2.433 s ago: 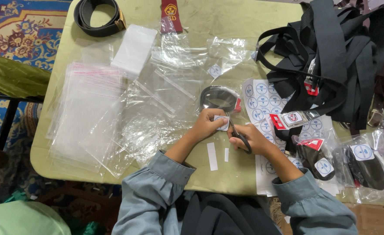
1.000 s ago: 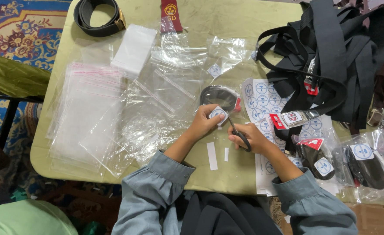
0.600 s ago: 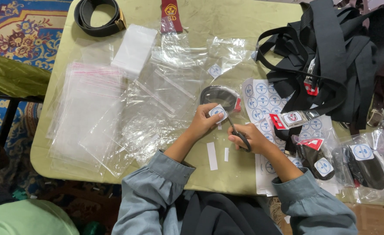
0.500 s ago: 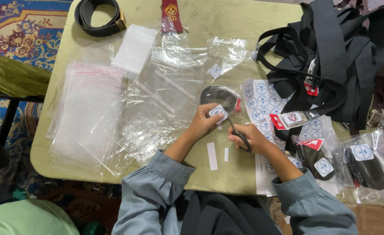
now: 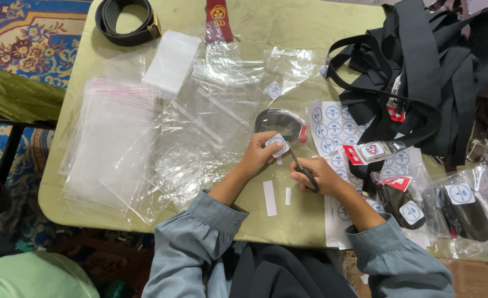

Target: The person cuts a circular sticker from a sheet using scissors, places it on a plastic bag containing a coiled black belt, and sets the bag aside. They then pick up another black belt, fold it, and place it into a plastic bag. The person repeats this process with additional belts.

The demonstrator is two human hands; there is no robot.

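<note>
My left hand (image 5: 261, 156) pinches a small white sticker with a blue round mark (image 5: 277, 145) between thumb and fingers. My right hand (image 5: 317, 175) grips black-handled scissors (image 5: 302, 168), whose blades point up toward the sticker's edge. Just behind the sticker lies a coiled black belt in a clear bag (image 5: 281, 122). A sheet of the same round stickers (image 5: 332, 129) lies to the right of my hands. Two thin white paper strips (image 5: 270, 197) rest on the olive table (image 5: 288, 22) below my hands.
A stack of clear zip bags (image 5: 106, 143) and loose plastic bags (image 5: 210, 116) cover the table's left and middle. A heap of black belts (image 5: 437, 72) fills the back right. Bagged belts (image 5: 459, 204) lie at right. A coiled belt (image 5: 123, 22) and white pad (image 5: 173, 55) sit at back left.
My left hand has lifted the sticker a little up and toward the bagged belt; the scissors follow at its edge. The figure in green at lower left has shifted.
</note>
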